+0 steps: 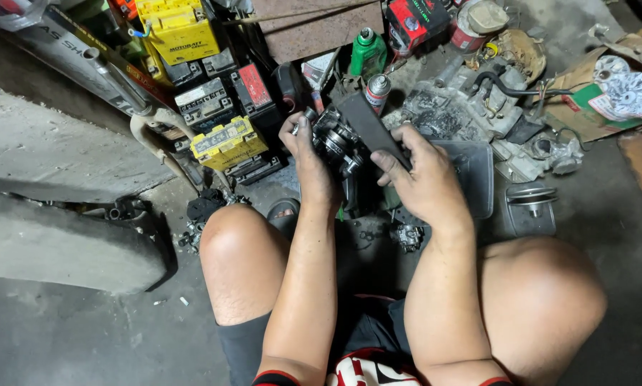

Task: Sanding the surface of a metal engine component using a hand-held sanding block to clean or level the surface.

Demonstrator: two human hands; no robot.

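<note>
Engine part [342, 154], black and greasy, sits at the centre of the frame, held up above the floor between both hands, just ahead of the person's 2 bare knees. A flat black strip [369, 125] rises from it toward the upper middle.

Largest around it is the concrete slab [42, 154] along the left edge, with a grey curved panel [63, 246] below it. At the upper right lies a dirty engine block [471, 107] with a black hose, and torn cardboard [585, 100] beyond it. A clear plastic tray [474, 175] lies just right of the held part. Stacked batteries fill the upper left, among them a yellow battery [228, 143] near the left hand. A round metal pulley [532, 196] rests right of the tray. A green bottle [368, 51] and a spray can [377, 91] stand close together at the upper middle.

The left hand [312, 161] wraps the part's left side, fingers curled round it, thumb on top. The right hand [421, 179] grips the right side, fingers pressed on the black strip, thumb pointing left across the part.
</note>
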